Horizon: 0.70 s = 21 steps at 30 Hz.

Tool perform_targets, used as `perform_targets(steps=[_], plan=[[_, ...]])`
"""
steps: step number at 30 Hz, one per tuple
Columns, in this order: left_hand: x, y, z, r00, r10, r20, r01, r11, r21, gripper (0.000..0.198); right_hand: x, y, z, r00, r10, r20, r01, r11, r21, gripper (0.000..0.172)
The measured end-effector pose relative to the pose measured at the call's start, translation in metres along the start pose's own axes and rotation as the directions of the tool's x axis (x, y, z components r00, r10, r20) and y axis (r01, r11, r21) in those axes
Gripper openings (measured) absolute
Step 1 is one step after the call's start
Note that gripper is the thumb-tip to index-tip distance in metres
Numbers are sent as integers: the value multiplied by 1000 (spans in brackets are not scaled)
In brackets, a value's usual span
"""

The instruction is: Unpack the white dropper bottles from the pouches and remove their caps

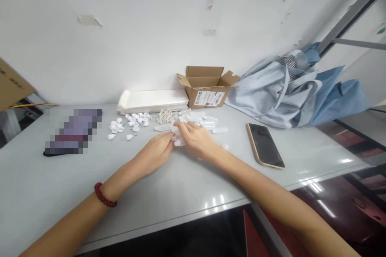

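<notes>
Your left hand (155,150) and right hand (197,140) meet at the middle of the worktop (181,184), each grip closed on one small translucent bottle (174,128); your fingers hide most of it. More translucent bottles (219,130) lie just beyond and to the right of your right hand, so the far side there is tight. White caps (139,119) sit far left of your hands, with a bundle of pale string (167,116) between them and the bottles.

Behind these, a stack of white packs (155,99) and an open cardboard box (208,93) stand side by side near the wall (157,40), bounding your reach. A blue cloth bag (268,88) fills the far right corner. On the right, a phone (267,145) lies near the worktop's near edge, well apart from your hands. A wide strip of grey surface runs between your left hand and the near edge, and another separates the caps from the blurred dark object (74,130) at left.
</notes>
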State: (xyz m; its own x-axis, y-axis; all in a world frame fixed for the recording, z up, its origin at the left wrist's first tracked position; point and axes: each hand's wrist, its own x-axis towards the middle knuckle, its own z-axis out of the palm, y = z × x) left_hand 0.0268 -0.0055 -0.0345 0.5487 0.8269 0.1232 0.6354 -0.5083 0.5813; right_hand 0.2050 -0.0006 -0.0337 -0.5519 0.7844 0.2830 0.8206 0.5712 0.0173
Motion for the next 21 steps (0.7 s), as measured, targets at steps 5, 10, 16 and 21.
perform_targets(steps=[5,10,16,21], plan=[[-4,-1,-13,997,-56,47,53,997,58,33,3,18,2,1000,5,-5,-5,999,-40,38],[-3,4,-29,981,-177,82,194,932,-307,37,7,39,2,998,-64,-4,64,998,30,44],[3,1,-31,956,-293,-5,241,797,-554,35,4,19,-5,999,-35,-30,43,939,341,33],[1,-2,-9,957,-281,-74,232,891,-391,33,1,6,-13,997,-11,72,-33,812,583,52]])
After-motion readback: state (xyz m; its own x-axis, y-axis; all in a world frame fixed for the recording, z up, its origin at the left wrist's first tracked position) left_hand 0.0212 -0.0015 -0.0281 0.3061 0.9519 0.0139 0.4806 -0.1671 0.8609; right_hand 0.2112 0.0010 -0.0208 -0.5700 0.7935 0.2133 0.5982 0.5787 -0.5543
